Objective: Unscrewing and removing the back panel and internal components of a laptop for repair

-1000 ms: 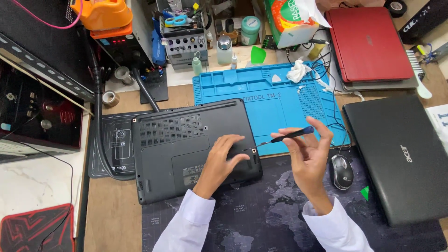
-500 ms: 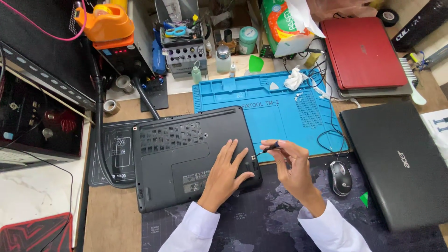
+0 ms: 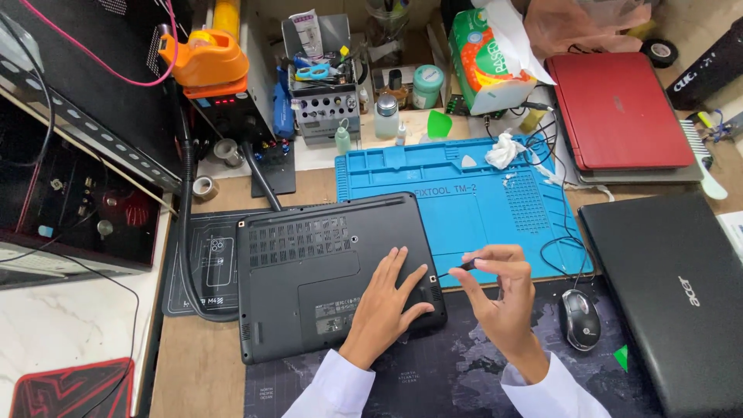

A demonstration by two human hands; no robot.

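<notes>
A: Two hands at one upturned black laptop (image 3: 325, 271), which lies bottom up on the desk (image 3: 193, 371), left of the blue repair mat (image 3: 480, 209). What is the left hand (image 3: 387, 306) doing?

B: It lies flat with fingers spread on the laptop's base, near its right edge.

A: And the right hand (image 3: 503, 298)?

B: Its fingers pinch a thin black screwdriver (image 3: 458, 267), tip at the laptop's right corner. A mouse (image 3: 579, 319) sits just beside it, then a closed black laptop (image 3: 673, 294).
</notes>
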